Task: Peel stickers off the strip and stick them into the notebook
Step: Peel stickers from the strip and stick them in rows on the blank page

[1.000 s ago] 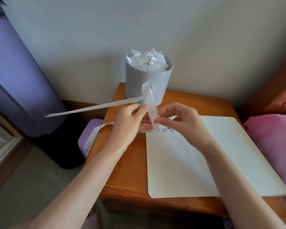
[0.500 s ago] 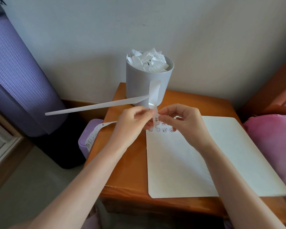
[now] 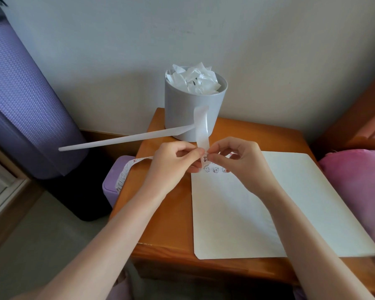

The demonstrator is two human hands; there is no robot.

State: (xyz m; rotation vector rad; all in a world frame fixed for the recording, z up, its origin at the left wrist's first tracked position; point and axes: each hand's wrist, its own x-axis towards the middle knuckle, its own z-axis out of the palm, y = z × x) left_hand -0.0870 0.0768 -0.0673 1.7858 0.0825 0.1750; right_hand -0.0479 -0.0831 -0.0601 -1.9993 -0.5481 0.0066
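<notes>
Head view: at lower right the open notebook (image 3: 258, 213) lies flat on the wooden worktop (image 3: 160, 213). Over its upper left corner, at frame centre, the left hand (image 3: 171, 163) and right hand (image 3: 240, 163) both pinch the sticker strip (image 3: 202, 133) between thumb and curled fingers. Some stickers (image 3: 214, 169) sit in a row along the page top. Farther back stands a grey bin (image 3: 182, 109) full of paper.
</notes>
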